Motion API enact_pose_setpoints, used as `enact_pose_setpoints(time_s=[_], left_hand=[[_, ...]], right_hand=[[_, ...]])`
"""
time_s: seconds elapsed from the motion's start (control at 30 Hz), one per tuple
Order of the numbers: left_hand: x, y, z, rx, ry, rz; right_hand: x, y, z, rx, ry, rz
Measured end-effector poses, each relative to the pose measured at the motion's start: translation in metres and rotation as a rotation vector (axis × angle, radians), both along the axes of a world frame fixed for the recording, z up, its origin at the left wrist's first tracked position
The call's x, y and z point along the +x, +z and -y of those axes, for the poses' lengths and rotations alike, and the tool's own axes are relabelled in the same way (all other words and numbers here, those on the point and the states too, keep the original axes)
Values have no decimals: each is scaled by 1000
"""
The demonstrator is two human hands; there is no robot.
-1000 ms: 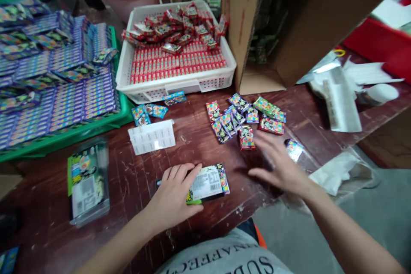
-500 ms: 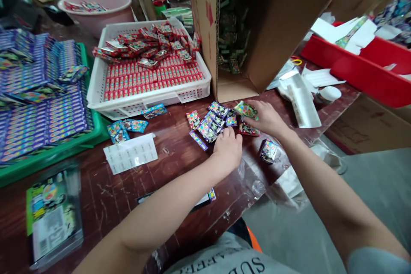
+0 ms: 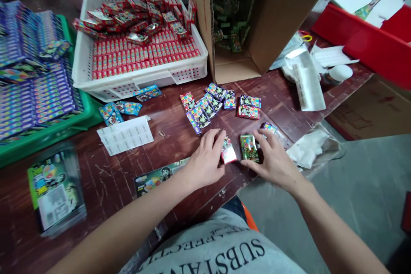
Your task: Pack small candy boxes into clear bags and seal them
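Observation:
My left hand [image 3: 205, 160] rests on the dark red table [image 3: 122, 180] near its front edge, its fingers closed on a small red packet [image 3: 228, 152]. Beside it, my right hand [image 3: 274, 158] grips a small green packet [image 3: 249, 147]. The two packets lie side by side, a little apart. A loose pile of small colourful packets [image 3: 218, 105] lies just beyond both hands. A printed card pack [image 3: 157, 176] lies partly under my left forearm.
A white basket [image 3: 135, 83] full of red packets stands at the back. To its left is a green tray [image 3: 64, 126] of blue packets, to its right an open cardboard box [image 3: 237, 66]. A sticker sheet [image 3: 126, 135], a plastic-wrapped pack [image 3: 53, 188] and crumpled plastic [image 3: 310, 150] lie around.
Both hands have drawn back from the packet pile toward the table's front edge, each bringing one packet. The left hand left the card pack a second ago.

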State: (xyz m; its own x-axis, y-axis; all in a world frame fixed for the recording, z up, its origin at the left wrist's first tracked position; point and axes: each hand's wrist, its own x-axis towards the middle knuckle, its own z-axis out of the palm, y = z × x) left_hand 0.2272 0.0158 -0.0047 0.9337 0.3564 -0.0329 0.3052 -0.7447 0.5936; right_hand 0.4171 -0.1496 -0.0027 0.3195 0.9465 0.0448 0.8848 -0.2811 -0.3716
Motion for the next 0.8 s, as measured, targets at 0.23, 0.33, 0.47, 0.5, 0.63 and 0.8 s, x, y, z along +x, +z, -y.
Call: enact_pose_setpoints(time_s=[0.23, 0.33, 0.47, 0.5, 0.63, 0.8], left_hand=[[14, -5, -3, 77, -27, -62], [8, -7, -1, 79, -68, -66], [-8, -7, 1, 53, -90, -52], [-11, -7, 1, 46, -90, -56], [-17, -8, 1, 75, -53, -82], [-13, -9, 18, 133, 70, -106]], right_hand=[[28, 4, -18, -145, 294, -10], [19, -6, -29, -95, 322, -73], [6, -15, -36, -33, 398, -159], [5, -15, -36, -24, 421, -179], [7, -13, -35, -3, 383, -160], [-7, -12, -46, -7, -233, 122]])
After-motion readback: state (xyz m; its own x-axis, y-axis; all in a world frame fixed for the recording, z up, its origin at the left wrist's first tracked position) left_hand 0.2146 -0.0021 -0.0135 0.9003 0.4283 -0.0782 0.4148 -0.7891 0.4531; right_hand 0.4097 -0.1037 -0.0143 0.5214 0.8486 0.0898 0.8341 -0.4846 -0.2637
